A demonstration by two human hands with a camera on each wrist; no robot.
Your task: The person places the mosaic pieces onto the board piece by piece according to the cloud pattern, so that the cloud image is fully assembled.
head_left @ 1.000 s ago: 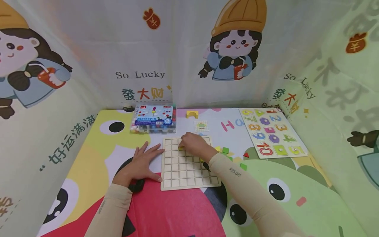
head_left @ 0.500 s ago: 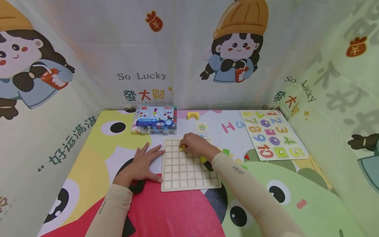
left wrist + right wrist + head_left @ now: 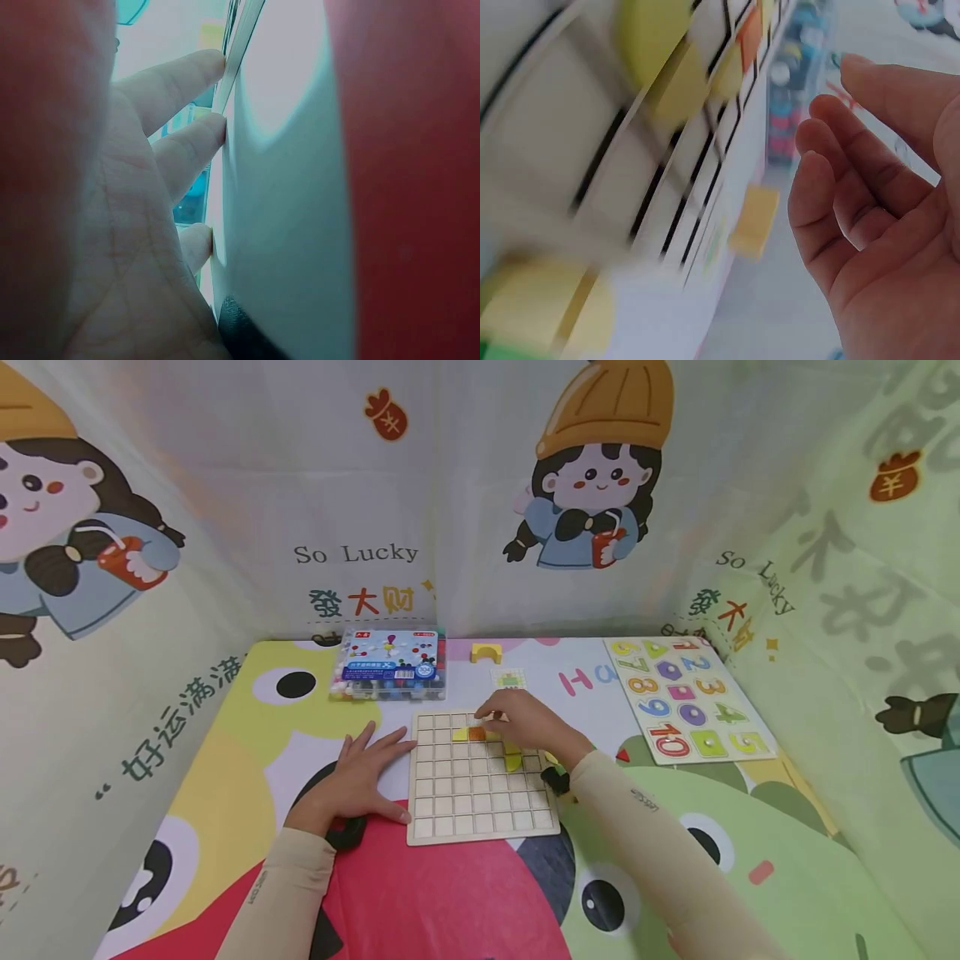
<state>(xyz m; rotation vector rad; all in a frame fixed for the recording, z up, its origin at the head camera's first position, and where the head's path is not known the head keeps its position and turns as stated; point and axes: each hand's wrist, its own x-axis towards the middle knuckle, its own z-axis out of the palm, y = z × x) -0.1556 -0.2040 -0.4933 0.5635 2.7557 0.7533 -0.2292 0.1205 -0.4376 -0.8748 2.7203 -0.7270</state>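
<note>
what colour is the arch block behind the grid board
Yellow; the arch block shows best in the head view.

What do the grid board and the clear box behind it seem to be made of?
The grid board looks like pale, unpainted wood with a matt finish: its light tan colour and dark lines between the square cells suggest a cut plywood sheet, though grain is not visible. The clear box appears to be glossy transparent plastic: small coloured pieces show through its walls under a printed blue label.

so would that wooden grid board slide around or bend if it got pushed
The grid board looks flat and rigid, so it probably wouldn't bend. It seems thin and light on the smooth mat, so likely to slide; the left hand lies against its edge, perhaps steadying it.
</note>
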